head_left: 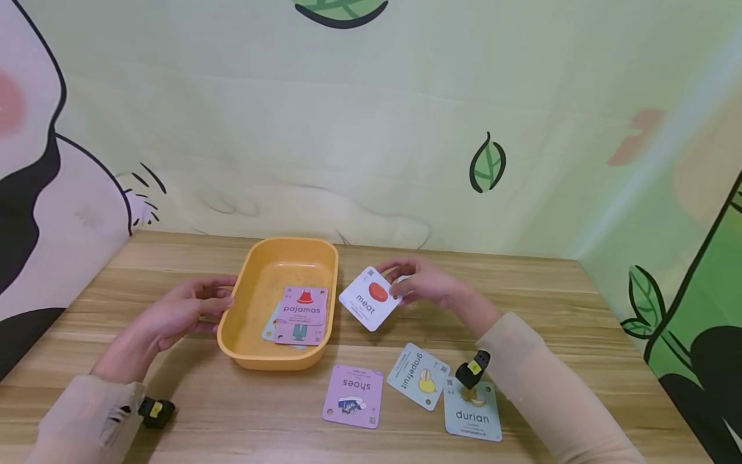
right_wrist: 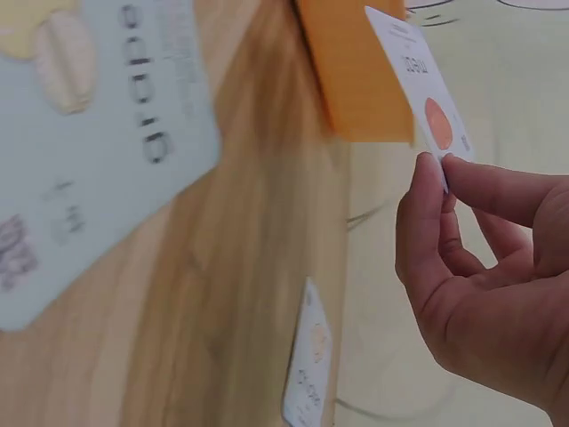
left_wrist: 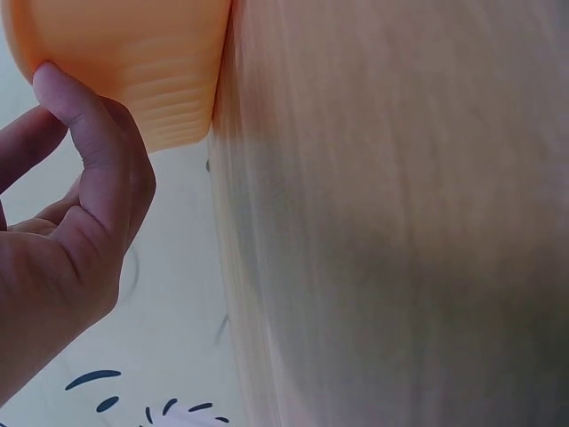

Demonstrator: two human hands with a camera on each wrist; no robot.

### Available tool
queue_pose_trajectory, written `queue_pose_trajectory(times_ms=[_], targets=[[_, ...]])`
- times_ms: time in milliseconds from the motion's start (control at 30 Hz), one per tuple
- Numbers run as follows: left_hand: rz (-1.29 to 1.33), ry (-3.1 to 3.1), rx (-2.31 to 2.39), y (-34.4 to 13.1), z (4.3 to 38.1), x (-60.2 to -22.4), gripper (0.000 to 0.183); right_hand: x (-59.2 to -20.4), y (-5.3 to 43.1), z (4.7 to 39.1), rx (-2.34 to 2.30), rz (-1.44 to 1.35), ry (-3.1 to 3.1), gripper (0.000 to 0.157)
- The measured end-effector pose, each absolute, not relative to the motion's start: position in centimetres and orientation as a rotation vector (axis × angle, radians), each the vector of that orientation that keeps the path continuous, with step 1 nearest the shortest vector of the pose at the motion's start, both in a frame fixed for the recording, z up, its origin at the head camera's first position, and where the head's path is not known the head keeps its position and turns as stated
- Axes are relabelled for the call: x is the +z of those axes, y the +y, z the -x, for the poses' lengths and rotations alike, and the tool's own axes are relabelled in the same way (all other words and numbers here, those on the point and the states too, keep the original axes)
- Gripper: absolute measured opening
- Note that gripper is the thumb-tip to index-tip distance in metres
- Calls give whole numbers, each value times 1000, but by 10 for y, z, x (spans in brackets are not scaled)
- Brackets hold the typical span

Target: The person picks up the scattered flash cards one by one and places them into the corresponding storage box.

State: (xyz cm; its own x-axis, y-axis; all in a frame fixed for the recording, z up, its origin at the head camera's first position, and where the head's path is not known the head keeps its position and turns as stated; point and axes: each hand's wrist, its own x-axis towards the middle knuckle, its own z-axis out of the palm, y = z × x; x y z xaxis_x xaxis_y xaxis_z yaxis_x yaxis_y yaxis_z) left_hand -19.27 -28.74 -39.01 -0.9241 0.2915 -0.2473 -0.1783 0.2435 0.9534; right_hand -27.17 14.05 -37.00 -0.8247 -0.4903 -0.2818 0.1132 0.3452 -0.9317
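My right hand [head_left: 420,281] pinches the white meat card [head_left: 371,299] between thumb and fingers, above the table just right of the orange tray [head_left: 278,362]. The right wrist view shows the thumb and a fingertip meeting on the card's edge. At the tray's left side, the fingertips of my left hand [head_left: 180,312] touch the outer wall near the rim. Inside the tray lie a pink pajamas card [head_left: 303,308] and other cards partly covered by it.
In front of the tray lie a purple shoes card [head_left: 352,396], a blue grapefruit card [head_left: 418,376] and a durian card [head_left: 472,412] partly behind the right wrist camera. Another card [right_wrist: 308,365] lies near the table's far edge. A printed cloth [head_left: 406,129] hangs behind the table.
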Motion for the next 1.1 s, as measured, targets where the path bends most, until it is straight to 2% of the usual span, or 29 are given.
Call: queue_pose_trajectory(times_ms=[367, 1100], targets=[[-121, 2132, 1748, -286, 193, -391, 61, -365, 130, 272, -1745, 291, 2049, 52], [-117, 2132, 1754, -285, 193, -391, 62, -375, 74, 262, -2028, 213, 1970, 45]])
